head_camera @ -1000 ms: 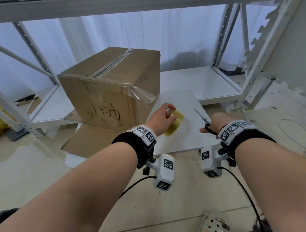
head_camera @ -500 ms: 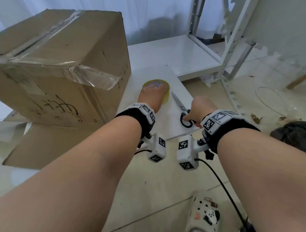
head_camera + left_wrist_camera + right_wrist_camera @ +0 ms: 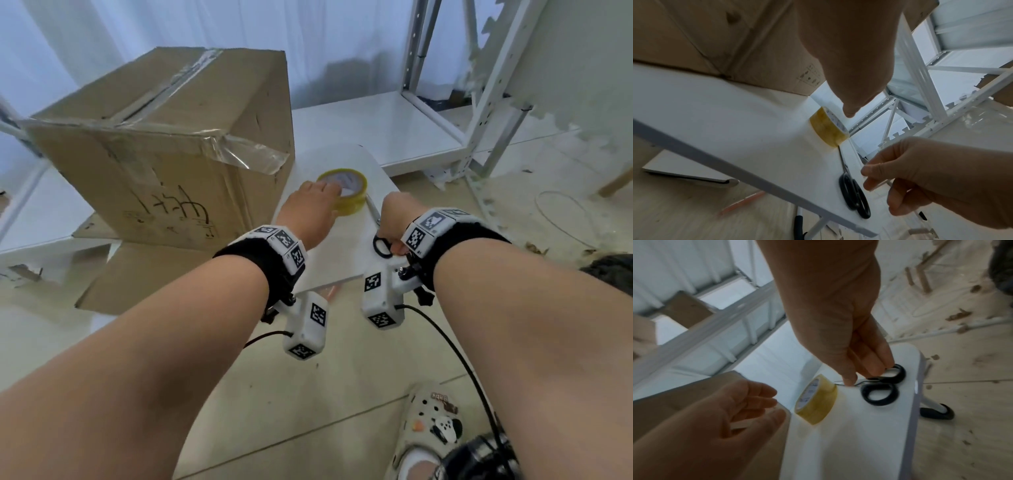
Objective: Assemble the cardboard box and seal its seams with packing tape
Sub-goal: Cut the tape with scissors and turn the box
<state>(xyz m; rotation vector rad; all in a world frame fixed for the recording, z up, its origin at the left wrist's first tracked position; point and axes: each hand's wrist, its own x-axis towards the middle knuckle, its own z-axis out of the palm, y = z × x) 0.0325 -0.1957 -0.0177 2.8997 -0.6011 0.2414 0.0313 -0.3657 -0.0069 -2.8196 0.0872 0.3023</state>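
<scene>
HANDS: left hand (image 3: 313, 205) spread loosely over the tape roll (image 3: 346, 186), gripping nothing; right hand (image 3: 399, 219) pinching the scissors (image 3: 880, 386) lying on the white surface (image 3: 342, 260) | BOX: cardboard box (image 3: 178, 144) just left, top taped, loose tape end hanging | STEP: apparently between strips | NEXT: likely grasp roll, press down tail.

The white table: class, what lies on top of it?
On the white table lie a tape roll and black-handled scissors; the right hand covers part of the scissors.
</scene>
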